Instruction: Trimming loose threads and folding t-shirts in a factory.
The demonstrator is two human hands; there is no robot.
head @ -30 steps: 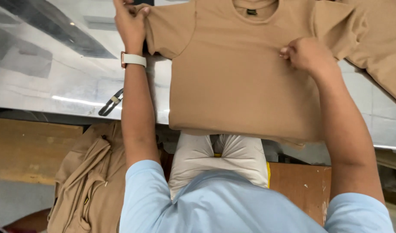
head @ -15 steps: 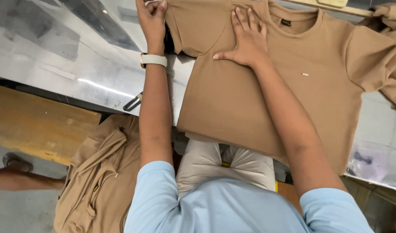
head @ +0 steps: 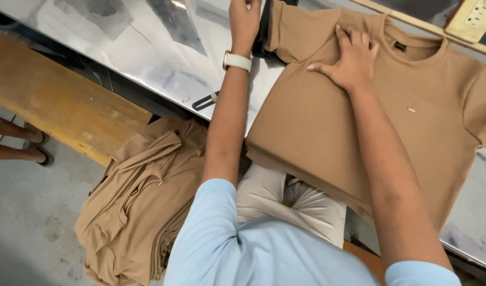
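Clearly, your right hand (head: 354,61) lay flat on the tan shirt (head: 359,122), fingers spread open and pressing the chest just below the collar. Your left hand (head: 244,21), with a white watch (head: 237,61) on its wrist, reached to the shirt's sleeve near the far edge of the metal table (head: 147,47); whether those fingers gripped the cloth you could not tell. The shirt lay face up, its hem hanging over the near edge. A heap of tan garments (head: 142,201) sat below by the wooden bench (head: 57,100).
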